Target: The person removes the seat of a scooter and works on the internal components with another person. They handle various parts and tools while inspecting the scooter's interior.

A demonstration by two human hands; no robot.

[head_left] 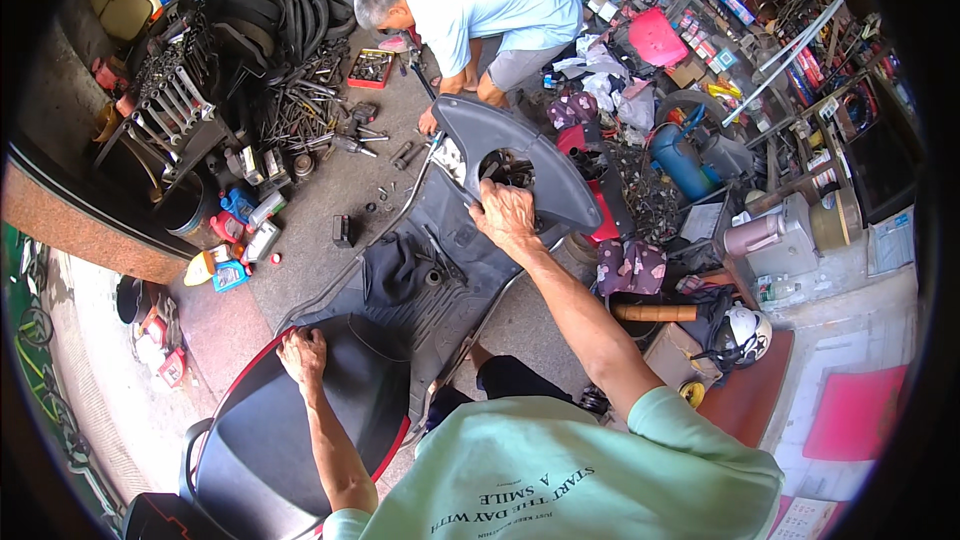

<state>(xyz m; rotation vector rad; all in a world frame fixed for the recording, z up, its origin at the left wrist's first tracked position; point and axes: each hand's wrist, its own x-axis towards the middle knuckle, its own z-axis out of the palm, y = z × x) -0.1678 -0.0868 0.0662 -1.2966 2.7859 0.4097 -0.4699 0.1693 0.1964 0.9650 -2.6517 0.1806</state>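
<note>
My right hand (503, 215) is closed on the lower left edge of a dark plastic scooter panel (570, 195) with a large opening, raised above the ridged floorboard (440, 330). My left hand (303, 360) grips the red-trimmed edge of the black scooter seat (270, 440) at the lower left, fingers curled over it. A dark cloth (390, 270) lies on the floorboard between my hands, beside some small loose parts.
A co-worker (500, 15) bends over the scooter's far end, one hand low beside the panel. Piled wrenches (175, 105), tyres (280, 15) and oil bottles (230, 270) line the left. A blue cylinder (680, 160), a helmet (745, 340) and dense clutter fill the right.
</note>
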